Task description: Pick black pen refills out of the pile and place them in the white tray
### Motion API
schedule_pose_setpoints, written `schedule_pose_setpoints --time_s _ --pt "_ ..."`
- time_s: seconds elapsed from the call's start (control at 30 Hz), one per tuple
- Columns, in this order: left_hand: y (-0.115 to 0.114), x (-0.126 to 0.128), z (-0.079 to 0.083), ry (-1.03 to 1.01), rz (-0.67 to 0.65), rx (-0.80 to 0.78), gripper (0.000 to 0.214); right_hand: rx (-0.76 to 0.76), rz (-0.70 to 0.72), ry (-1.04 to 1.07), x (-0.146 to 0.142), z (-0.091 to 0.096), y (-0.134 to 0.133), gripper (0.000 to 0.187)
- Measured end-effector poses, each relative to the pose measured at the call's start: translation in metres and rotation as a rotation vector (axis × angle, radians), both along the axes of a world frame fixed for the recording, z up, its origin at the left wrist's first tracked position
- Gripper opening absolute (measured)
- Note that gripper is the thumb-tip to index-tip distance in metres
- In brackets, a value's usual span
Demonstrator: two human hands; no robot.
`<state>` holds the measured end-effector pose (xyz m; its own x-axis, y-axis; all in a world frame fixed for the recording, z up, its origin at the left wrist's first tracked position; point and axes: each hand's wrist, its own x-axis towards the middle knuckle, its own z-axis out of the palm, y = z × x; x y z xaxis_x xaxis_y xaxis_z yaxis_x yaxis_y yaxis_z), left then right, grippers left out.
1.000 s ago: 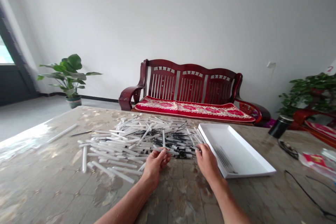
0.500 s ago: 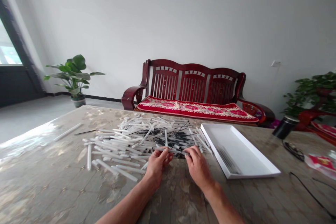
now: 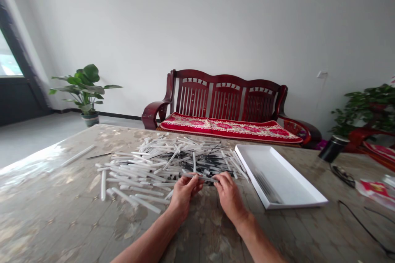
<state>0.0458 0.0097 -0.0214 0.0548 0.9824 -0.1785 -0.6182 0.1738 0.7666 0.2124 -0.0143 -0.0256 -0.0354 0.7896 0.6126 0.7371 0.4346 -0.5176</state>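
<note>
My left hand is closed, its thumb and fingers pinching a slim, translucent pen held roughly level. At the pen's right end, the fingertips of my right hand are closed on it. Both hands are low over the near edge of a wide heap of whitish pen barrels. Black slender parts lie mixed into the middle of that heap. Fine detail of the held piece is too small to make out.
Right of the heap is a shallow white box with several thin pens along its left side. A dark cup, a cable and a red packet lie farther right. A pointed thin tool rests at left.
My right hand has shifted slightly left, toward my left hand, and the pen now spans between both hands' fingers. My left hand stays nearly in place.
</note>
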Motion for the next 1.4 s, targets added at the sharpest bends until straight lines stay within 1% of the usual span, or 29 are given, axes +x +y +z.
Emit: schedule_pose_setpoints --time_s 0.13,0.2,0.27,0.33,0.4,0.43,0.5,0.57,0.6,0.67,0.77,0.83,0.9,1.03,1.1,1.2,1.27,1.3,1.33,1.4 --pt "-0.002 -0.001 0.005 0.014 -0.016 0.061 0.042 -0.073 0.030 0.124 0.001 0.002 0.000 0.019" --pt "-0.003 -0.001 0.008 0.028 -0.031 0.090 0.040 -0.137 0.047 0.214 0.001 0.003 0.001 0.017" --pt "-0.003 -0.001 0.010 0.048 -0.045 0.115 0.040 -0.257 0.068 0.326 0.001 0.004 0.002 0.014" --pt "-0.003 -0.001 0.011 0.049 -0.049 0.129 0.039 -0.410 0.089 0.460 0.000 0.006 0.002 0.012" --pt "-0.002 -0.001 0.011 0.007 -0.045 0.108 0.037 -0.515 0.131 0.615 -0.004 0.011 0.001 0.016" --pt "-0.001 0.000 0.012 -0.028 -0.036 0.077 0.034 -0.524 0.163 0.699 -0.006 0.014 0.000 0.020" --pt "0.000 0.000 0.014 -0.105 -0.011 -0.023 0.024 -0.474 0.245 0.858 -0.012 0.020 -0.002 0.030" --pt "-0.002 0.000 0.016 -0.173 -0.002 -0.128 0.013 -0.414 0.308 0.972 -0.018 0.025 -0.003 0.042" --pt "-0.003 0.001 0.017 -0.199 -0.012 -0.170 0.010 -0.404 0.327 1.003 -0.020 0.026 -0.004 0.045" --pt "-0.007 0.002 0.018 -0.242 -0.053 -0.226 0.012 -0.415 0.341 1.023 -0.024 0.024 -0.004 0.043" --pt "-0.012 0.005 0.016 -0.270 -0.138 -0.258 0.012 -0.404 0.332 0.994 -0.029 0.017 -0.004 0.033" --pt "-0.014 0.006 0.014 -0.265 -0.181 -0.248 0.009 -0.368 0.308 0.956 -0.032 0.014 -0.004 0.031" --pt "-0.015 0.006 0.012 -0.221 -0.223 -0.234 0.006 -0.333 0.259 0.919 -0.032 0.016 -0.003 0.032" --pt "-0.015 0.002 0.012 -0.087 -0.358 -0.230 0.013 -0.273 0.127 0.883 -0.018 0.034 0.001 0.035" --pt "-0.014 -0.001 0.012 -0.058 -0.377 -0.210 0.016 -0.251 0.065 0.884 -0.002 0.044 0.007 0.037" --pt "-0.009 -0.005 0.011 -0.028 -0.312 -0.141 0.022 -0.238 -0.054 0.894 0.028 0.052 0.020 0.040" --pt "-0.005 -0.008 0.011 -0.007 -0.231 -0.093 0.028 -0.221 -0.184 0.847 0.050 0.054 0.028 0.042" --pt "-0.003 -0.009 0.011 0.001 -0.188 -0.076 0.032 -0.235 -0.261 0.794 0.062 0.054 0.032 0.044" --pt "-0.002 -0.011 0.011 0.011 -0.148 -0.063 0.035 -0.251 -0.309 0.768 0.073 0.054 0.034 0.045" --pt "0.000 -0.012 0.012 0.037 -0.088 -0.042 0.041 -0.291 -0.375 0.715 0.096 0.053 0.038 0.045"
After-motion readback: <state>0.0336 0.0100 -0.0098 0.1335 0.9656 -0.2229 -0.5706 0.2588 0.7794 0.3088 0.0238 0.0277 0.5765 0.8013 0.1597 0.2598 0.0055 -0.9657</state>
